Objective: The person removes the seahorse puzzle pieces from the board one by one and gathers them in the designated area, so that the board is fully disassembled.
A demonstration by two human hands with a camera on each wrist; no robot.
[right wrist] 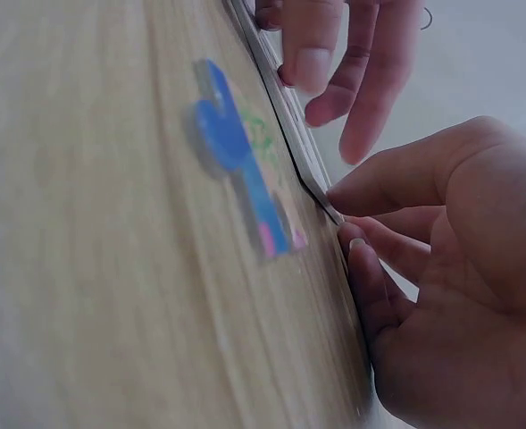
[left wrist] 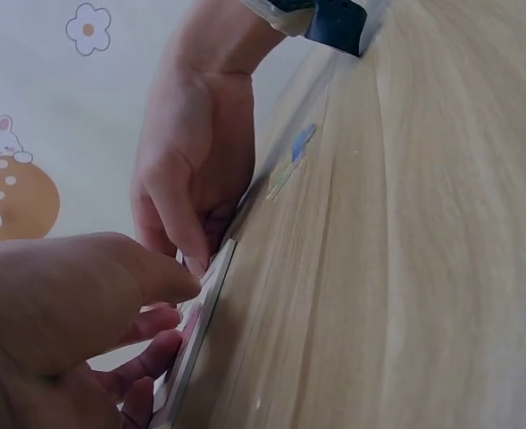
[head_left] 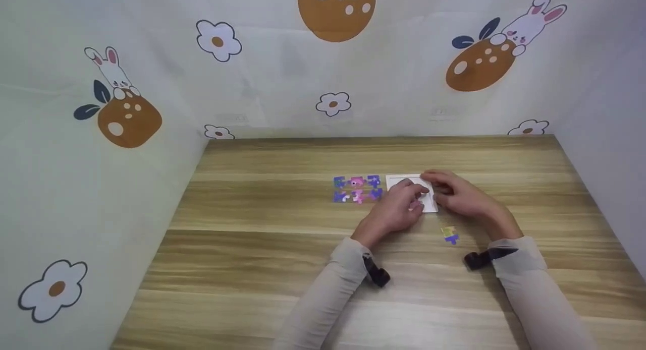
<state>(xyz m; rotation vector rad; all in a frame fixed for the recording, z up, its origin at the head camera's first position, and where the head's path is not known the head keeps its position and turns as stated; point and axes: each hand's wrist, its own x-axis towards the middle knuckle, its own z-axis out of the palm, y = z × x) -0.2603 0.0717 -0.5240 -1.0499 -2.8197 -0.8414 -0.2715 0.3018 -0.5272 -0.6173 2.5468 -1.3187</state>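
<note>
A white puzzle tray with a raised rim lies flat on the table, partly covered by both hands. Over its left side, my left hand has its fingers loosely bent, the fingertips close above the tray surface. A bit of pink shows under those fingers in the left wrist view. At the tray's right edge, my right hand pinches the rim near a corner between thumb and fingers. One puzzle piece, yellow and blue, lies in front of the right hand.
Several purple and pink puzzle pieces lie in two rows to the left of the tray. The wood-grain table meets a pale patterned cloth wall at the back and sides. Each wrist wears a black camera.
</note>
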